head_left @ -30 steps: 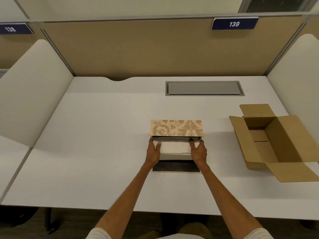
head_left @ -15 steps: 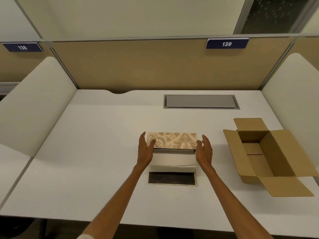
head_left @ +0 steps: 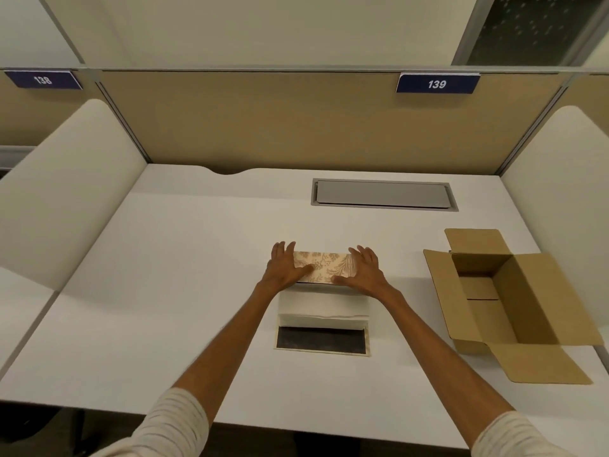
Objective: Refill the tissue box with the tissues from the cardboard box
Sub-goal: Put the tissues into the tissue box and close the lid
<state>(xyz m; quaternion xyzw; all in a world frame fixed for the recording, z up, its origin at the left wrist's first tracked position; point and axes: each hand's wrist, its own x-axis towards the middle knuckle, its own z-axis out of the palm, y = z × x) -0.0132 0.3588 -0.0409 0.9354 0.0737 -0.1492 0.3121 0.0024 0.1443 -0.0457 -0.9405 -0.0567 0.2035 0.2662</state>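
With my left hand (head_left: 286,271) and right hand (head_left: 365,271) spread flat, clamped on nothing, on the tissue box (head_left: 324,268) mid-bench (head_left: 164,275), I should press evenly over the tissues (head_left: 323,306), keeping the edges aligned.

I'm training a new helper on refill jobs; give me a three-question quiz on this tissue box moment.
1. True or false: the cardboard box at the right of the desk still has tissues in it.
2. Which part of the tissue box do the left hand and right hand rest on? A) the patterned lid B) the dark flap nearest the person C) neither
3. Fill in: the white stack of tissues lies between the patterned lid and the ____ flap.

Key: 1 false, its inside shows bare cardboard; 2 A; 3 dark
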